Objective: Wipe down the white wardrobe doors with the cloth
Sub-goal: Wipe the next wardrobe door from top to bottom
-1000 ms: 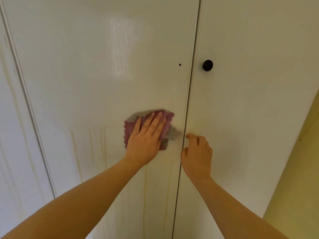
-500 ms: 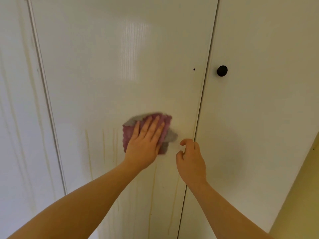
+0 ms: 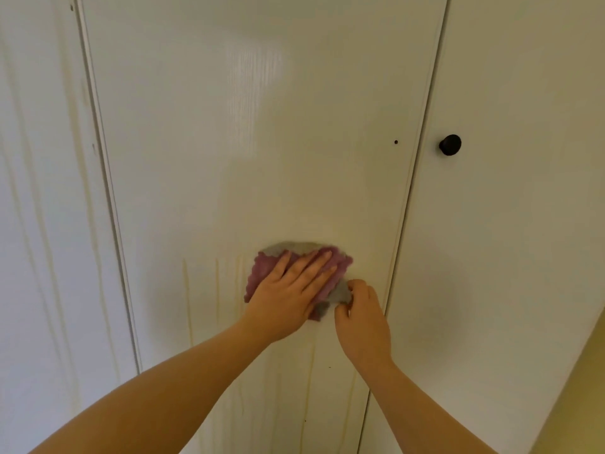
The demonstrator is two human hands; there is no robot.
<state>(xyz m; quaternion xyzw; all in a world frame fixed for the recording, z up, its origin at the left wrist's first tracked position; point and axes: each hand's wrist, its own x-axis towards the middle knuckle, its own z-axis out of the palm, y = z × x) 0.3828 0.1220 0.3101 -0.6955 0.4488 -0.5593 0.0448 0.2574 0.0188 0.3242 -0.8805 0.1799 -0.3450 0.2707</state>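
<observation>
**Cloth pressed flat on the middle door, below and left of the knob**

The purple-and-grey cloth (image 3: 262,273) lies against the middle wardrobe door (image 3: 262,126), down and to the left of the black knob (image 3: 450,144). The left hand (image 3: 288,296) presses on it with straight fingers lying close together. The right hand (image 3: 361,317), nearer the knob's side and lower than it, has curled fingers, with thumb and forefinger pinching the cloth's grey corner. The knob sits on the right door (image 3: 507,257). A small dark hole (image 3: 395,142) shows just left of the knob, at its height. Yellowish drip streaks (image 3: 186,290) run down the door well left of the knob and below it.
</observation>
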